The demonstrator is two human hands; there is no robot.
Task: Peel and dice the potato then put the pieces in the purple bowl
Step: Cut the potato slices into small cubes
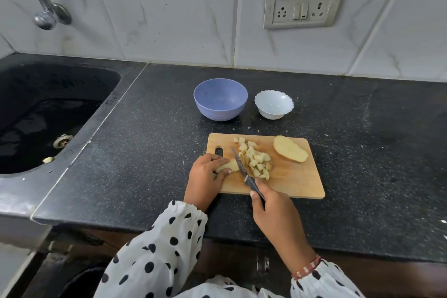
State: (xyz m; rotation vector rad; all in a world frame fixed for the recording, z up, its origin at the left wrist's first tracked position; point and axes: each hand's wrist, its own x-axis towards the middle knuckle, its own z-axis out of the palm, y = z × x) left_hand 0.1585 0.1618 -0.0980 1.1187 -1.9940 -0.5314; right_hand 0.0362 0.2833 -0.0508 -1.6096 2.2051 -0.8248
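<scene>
A peeled potato piece [229,165] is pinned to the cutting board [294,180] under the curled fingers of the left hand [208,174], and its long axis is seen running across from that hand toward the right hand [273,210]. The knife [243,169] is gripped by its dark handle in the right hand, the blade laid crosswise over the exposed end of the piece, so the next cut is judged to fall square to that axis. Diced pieces [256,161] are heaped just beyond the blade, on the right hand's side. An uncut half [290,152] lies farther off, angled. The purple bowl [220,98] stands beyond both hands on the surface, empty.
</scene>
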